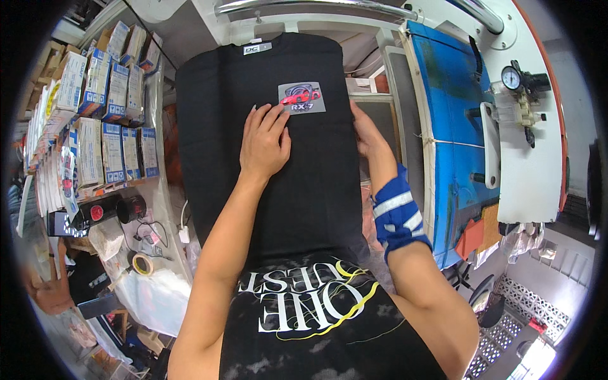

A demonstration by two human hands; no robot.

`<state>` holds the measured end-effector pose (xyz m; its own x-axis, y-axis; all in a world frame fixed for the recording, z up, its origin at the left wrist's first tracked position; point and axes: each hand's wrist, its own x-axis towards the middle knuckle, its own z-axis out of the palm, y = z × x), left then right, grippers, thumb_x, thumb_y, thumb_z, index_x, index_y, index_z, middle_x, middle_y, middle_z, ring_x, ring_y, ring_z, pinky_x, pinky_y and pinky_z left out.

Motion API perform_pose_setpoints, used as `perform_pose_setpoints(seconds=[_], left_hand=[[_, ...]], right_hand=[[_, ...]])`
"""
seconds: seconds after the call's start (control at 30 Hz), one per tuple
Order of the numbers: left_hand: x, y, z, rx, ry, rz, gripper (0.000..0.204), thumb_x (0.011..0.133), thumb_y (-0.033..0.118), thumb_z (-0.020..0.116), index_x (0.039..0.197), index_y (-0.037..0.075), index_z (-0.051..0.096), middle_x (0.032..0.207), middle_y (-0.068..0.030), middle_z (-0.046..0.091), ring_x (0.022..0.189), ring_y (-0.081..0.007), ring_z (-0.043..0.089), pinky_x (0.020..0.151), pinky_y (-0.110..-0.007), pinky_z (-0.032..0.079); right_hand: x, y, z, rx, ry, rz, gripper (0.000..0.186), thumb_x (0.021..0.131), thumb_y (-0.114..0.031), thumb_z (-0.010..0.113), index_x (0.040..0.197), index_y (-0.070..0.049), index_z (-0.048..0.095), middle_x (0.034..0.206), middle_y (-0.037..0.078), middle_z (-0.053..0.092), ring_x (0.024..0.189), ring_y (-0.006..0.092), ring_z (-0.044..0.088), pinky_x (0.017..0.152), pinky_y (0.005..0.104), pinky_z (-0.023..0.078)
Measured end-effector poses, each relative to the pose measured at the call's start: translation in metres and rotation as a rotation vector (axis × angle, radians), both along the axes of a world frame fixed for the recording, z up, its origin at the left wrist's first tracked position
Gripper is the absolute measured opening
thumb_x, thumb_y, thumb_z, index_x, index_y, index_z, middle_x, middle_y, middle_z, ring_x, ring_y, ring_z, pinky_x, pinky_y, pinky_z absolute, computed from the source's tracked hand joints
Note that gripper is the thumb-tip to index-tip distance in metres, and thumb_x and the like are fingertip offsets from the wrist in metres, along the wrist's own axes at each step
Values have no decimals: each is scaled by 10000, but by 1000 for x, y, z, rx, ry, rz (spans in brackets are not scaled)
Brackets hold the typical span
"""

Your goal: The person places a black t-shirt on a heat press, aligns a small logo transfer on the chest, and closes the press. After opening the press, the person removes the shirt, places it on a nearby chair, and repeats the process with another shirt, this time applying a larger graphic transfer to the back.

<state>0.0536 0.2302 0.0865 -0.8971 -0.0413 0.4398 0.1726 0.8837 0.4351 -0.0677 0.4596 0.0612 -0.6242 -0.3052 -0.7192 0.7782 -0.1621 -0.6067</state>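
Note:
A black T-shirt (272, 164) lies spread flat in front of me, its neckline at the far end with a small white label (251, 50). On the chest, right of centre, sits a rectangular transfer sheet (303, 99) with a red car print. My left hand (265, 138) rests open on the shirt, its fingertips at the sheet's lower left corner. At the shirt's right edge is my right hand (366, 130), seen side-on with its fingers stretched along the edge. Part of that hand is hidden. A blue band with pale stripes (398, 212) wraps my right forearm.
A blue press part (453, 139) stands at the right, beside a white panel carrying a pressure gauge (510, 78). Stacked small boxes (115, 92) fill the left shelf. Nearer are a tape roll (142, 263) and another person's hand (54, 285). A metal bar (316, 8) crosses the far end.

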Motion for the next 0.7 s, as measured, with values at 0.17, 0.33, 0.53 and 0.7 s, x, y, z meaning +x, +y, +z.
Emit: perform_pose_setpoints(seconds=[0.17, 0.33, 0.53, 0.7], left_hand=[[-2, 0, -3, -17, 37, 0, 333, 871, 89, 661, 1195, 29, 711, 1313, -105, 664, 1272, -335, 565, 1163, -531, 385], [0, -2, -4, -29, 46, 0, 335, 866, 86, 661, 1191, 26, 711, 1309, -109, 666, 1266, -342, 568, 1157, -535, 390], [0, 0, -5, -9, 44, -2, 348, 869, 78, 662, 1209, 31, 718, 1323, -114, 667, 1295, -343, 560, 1172, -518, 377], [1, 0, -6, 8, 78, -6, 320, 862, 87, 663, 1171, 30, 723, 1297, -105, 674, 1262, -335, 574, 1161, -530, 387]], right_hand=[[-33, 26, -51, -357, 71, -370, 416, 985, -250, 658, 1344, -45, 603, 1383, 146, 633, 1271, 338, 581, 1156, 480, 400], [-30, 25, -12, -322, 346, -503, 411, 916, -79, 711, 1312, -53, 602, 1273, 133, 659, 1226, 323, 588, 1140, 492, 411], [-32, 33, -13, 125, 187, -549, 348, 912, -110, 714, 1238, -27, 628, 1216, 163, 668, 1172, 325, 615, 1087, 475, 445], [33, -8, 21, 1075, 1602, 136, 376, 851, -196, 735, 1165, 1, 670, 1266, 194, 649, 1232, 393, 572, 1087, 513, 413]])
